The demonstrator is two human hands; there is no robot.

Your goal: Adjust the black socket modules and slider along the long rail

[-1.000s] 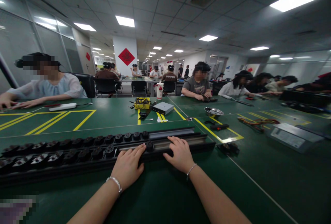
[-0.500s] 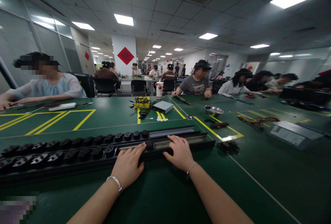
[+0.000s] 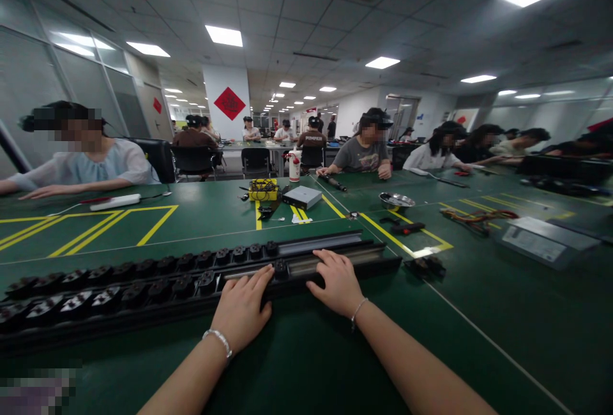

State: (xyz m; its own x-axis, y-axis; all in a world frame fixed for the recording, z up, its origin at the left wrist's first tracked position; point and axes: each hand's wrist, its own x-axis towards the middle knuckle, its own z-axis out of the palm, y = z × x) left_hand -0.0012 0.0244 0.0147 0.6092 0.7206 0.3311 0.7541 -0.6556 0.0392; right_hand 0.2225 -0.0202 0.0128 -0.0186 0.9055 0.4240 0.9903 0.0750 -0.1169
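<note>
Two long black rails lie side by side across the green table, the near rail (image 3: 383, 265) and the far rail (image 3: 330, 241). Black plug-socket modules (image 3: 163, 287) sit in rows along their left parts. One single socket module (image 3: 281, 269) stands apart in the near rail, between my hands. My left hand (image 3: 243, 306) lies over the near rail with fingers stretched out, its fingertips beside that module. My right hand (image 3: 338, 281) rests on the same rail right of the module, fingers spread and thumb toward the near wall. Both palms hide parts of the rail.
Beyond the rails stand a yellow box with cables (image 3: 263, 190), a grey metal box (image 3: 301, 197) and a white cup (image 3: 294, 167). A metal bowl (image 3: 396, 200), dark clips (image 3: 426, 267) and a power supply unit (image 3: 546, 242) lie rightward. Other people sit around the table.
My hands keep nearly the same pose on the near rail, and the single module stays between them. The view has shifted slightly. The person at the left has moved their arms.
</note>
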